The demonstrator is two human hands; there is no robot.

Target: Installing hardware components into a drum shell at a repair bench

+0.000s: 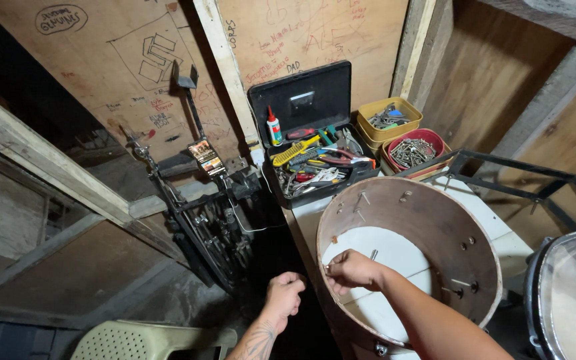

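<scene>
Inside the drum shell (435, 220), on the white table (501, 233), the right hand (351, 270) pinches a small fitting at the near wall, fingers pressed together. The left hand (283, 293) is curled into a fist just outside the shell. A toolbox (315, 133) stands behind.

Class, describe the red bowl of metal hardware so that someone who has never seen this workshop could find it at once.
Start at the open black toolbox standing against the scribbled plywood wall. Right of it sit two tubs; the red bowl is the nearer, lower one, behind the round wooden drum shell. It is round, red and heaped with silvery screws, unlike the square yellow tub behind it.
</scene>
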